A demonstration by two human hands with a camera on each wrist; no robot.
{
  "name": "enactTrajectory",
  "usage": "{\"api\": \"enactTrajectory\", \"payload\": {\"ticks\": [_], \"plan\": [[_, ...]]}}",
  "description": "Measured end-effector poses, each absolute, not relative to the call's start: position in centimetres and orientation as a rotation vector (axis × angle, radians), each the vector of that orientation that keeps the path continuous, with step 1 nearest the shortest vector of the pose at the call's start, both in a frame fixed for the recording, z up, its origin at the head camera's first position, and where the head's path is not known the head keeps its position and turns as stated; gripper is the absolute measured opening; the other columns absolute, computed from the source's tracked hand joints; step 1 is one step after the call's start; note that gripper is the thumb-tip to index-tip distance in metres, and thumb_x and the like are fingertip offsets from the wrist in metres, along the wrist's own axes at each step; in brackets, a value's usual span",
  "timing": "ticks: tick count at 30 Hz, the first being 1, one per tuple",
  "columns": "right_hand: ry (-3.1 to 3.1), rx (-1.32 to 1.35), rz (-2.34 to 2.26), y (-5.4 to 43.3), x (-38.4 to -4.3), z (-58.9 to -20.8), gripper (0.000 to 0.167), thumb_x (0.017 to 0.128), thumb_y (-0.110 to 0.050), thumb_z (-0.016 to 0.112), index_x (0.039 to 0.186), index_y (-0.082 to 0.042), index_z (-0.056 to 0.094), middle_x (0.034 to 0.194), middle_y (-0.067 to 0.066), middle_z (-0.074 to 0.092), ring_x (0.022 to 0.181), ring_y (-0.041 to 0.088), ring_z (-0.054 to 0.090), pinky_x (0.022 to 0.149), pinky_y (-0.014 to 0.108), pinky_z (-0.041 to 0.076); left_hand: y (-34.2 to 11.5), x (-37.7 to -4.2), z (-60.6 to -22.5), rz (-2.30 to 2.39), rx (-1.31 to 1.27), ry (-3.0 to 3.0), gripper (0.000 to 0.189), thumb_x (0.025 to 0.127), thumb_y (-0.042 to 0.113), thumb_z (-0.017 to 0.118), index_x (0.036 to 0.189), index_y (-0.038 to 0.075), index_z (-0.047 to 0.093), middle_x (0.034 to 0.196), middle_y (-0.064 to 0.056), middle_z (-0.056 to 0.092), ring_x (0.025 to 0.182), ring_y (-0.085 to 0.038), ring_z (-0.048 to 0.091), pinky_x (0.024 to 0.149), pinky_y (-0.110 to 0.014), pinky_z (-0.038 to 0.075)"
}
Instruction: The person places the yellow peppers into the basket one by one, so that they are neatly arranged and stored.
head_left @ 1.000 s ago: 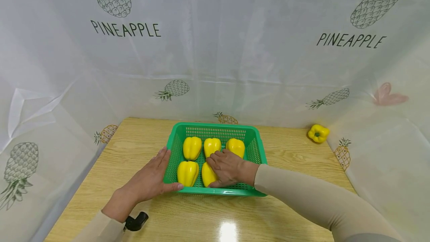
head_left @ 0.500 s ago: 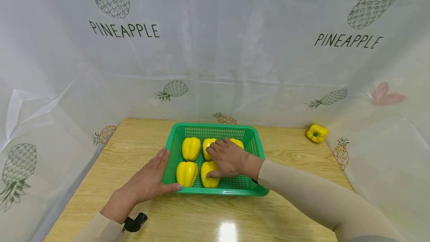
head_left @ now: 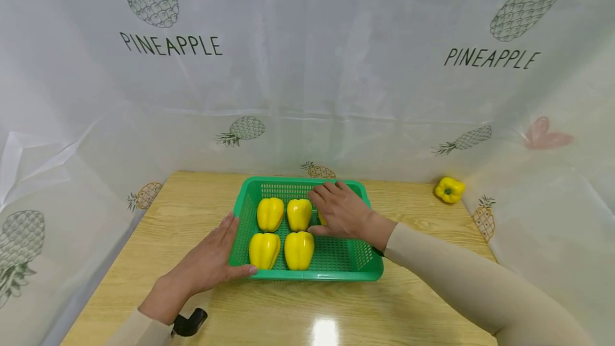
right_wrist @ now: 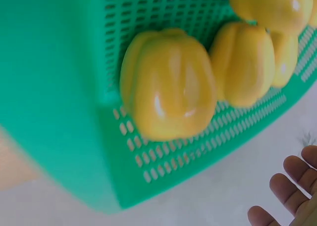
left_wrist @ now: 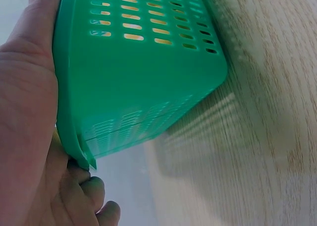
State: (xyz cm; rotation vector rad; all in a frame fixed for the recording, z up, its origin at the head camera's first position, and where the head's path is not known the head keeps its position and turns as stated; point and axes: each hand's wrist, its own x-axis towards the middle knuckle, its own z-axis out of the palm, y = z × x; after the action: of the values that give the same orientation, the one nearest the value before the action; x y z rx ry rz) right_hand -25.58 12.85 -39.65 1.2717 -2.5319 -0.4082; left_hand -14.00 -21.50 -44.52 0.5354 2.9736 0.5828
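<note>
A green plastic basket [head_left: 331, 276] stands on the wooden table with several yellow bell peppers inside. Two peppers, one at the left [head_left: 264, 251] and another beside it [head_left: 299, 251], form the front row. Behind them sit a left pepper [head_left: 270, 214] and a middle pepper [head_left: 299, 214]. My right hand [head_left: 343, 211] hovers over the back right pepper [right_wrist: 168, 84], mostly hiding it in the head view; its fingers [right_wrist: 290, 186] are extended and apart from the peppers in the right wrist view. My left hand [head_left: 206, 258] rests against the basket's left rim, thumb at the front corner.
Another yellow bell pepper [head_left: 449, 190] lies on the table [head_left: 403, 202] at the back right corner. A white pineapple-print sheet [head_left: 307, 79] hangs behind and along both sides. Near my left wrist is a black device [head_left: 189, 322].
My right hand has lifted off the front middle pepper and moved right and back, uncovering that pepper and the back middle one. The left hand stays at the basket's rim.
</note>
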Motion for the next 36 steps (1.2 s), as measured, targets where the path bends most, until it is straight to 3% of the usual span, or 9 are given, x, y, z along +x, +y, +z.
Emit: {"api": "enactTrajectory", "payload": {"ticks": [5,13,21,28,36], "plan": [[-2.499,1.198,-0.377,15.4,-26.2,-38.6,0.082,0.097,-0.074,0.057,0.141,-0.005,0.053,0.131,0.012,0.060,0.114,0.031,0.058,0.092,0.045,0.049,-21.5,-14.0,-44.6,0.591,0.533,2.966,0.128,0.087,0.085,0.058,0.165,-0.009,0.017,0.173,-0.030,0.013,0.156,-0.051,0.027,0.121,-0.066,0.034],[-2.439,1.021,-0.271,21.4,-27.9,-37.8,0.080,0.093,-0.063,0.071,0.140,0.000,0.057,0.133,0.019,0.062,0.118,0.037,0.059,0.094,0.051,0.052,-21.5,-14.0,-44.6,0.614,0.525,2.958,0.130,0.086,0.086,0.058,0.166,-0.007,0.016,0.173,-0.030,0.014,0.154,-0.054,0.030,0.119,-0.068,0.036],[-2.398,0.859,-0.214,28.6,-29.4,-39.3,0.068,0.100,-0.054,0.065,0.132,0.006,0.057,0.126,0.024,0.062,0.115,0.044,0.060,0.090,0.058,0.052,-21.6,-14.0,-44.7,0.615,0.518,2.953,0.129,0.086,0.086,0.057,0.166,-0.008,0.016,0.174,-0.029,0.011,0.155,-0.053,0.027,0.119,-0.067,0.037],[-2.511,0.656,-0.321,33.9,-31.1,-41.2,0.070,0.091,-0.042,0.079,0.134,0.006,0.052,0.127,0.025,0.060,0.120,0.045,0.057,0.095,0.060,0.049,-21.7,-13.9,-44.5,0.627,0.517,2.961,0.129,0.086,0.085,0.060,0.165,-0.007,0.018,0.173,-0.029,0.013,0.156,-0.052,0.027,0.117,-0.067,0.039],[-2.641,0.504,-0.365,38.7,-31.6,-42.2,0.068,0.093,-0.037,0.079,0.131,0.009,0.047,0.123,0.028,0.055,0.118,0.048,0.055,0.093,0.065,0.047,-21.4,-13.9,-44.7,0.622,0.511,2.965,0.128,0.085,0.085,0.060,0.166,-0.005,0.018,0.173,-0.028,0.014,0.154,-0.053,0.031,0.116,-0.066,0.041]]}}
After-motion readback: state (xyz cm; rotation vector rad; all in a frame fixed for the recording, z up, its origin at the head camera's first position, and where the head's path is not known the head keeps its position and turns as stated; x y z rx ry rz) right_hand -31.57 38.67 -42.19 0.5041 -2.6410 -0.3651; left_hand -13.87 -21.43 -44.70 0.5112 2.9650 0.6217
